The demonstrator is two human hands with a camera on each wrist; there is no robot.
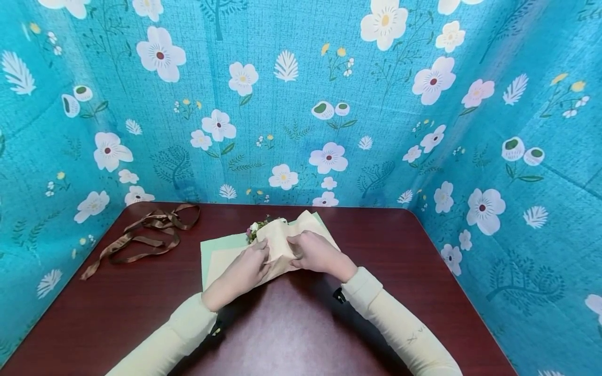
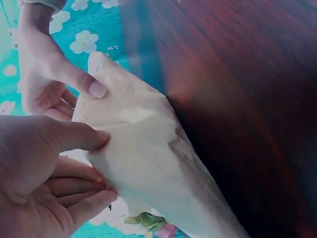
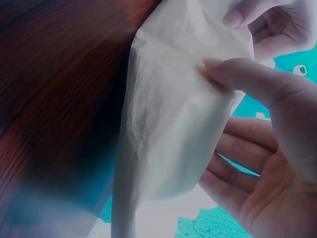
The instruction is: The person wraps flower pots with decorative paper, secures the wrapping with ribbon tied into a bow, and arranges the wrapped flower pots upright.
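The dark-red table (image 1: 385, 245) carries a tangled brown ribbon (image 1: 123, 241) far left, with cream-and-mint wrapping paper (image 1: 228, 258) right of it.

Paper, cream (image 1: 277, 240): creased, folded over, near the middle of the table's (image 1: 400, 271) far edge. Sheet, pale green (image 1: 220, 244): behind the cream, left corner exposed. Flowers (image 1: 252, 231): small, pink and white, partly covered.

Brown ribbon (image 1: 123, 241) lies on a table (image 1: 400, 250) before blue flowered cloth (image 1: 277, 120).

The head view is bright, glare whitening the desk (image 1: 282, 339) at lower centre; both wrist views are dimmer.
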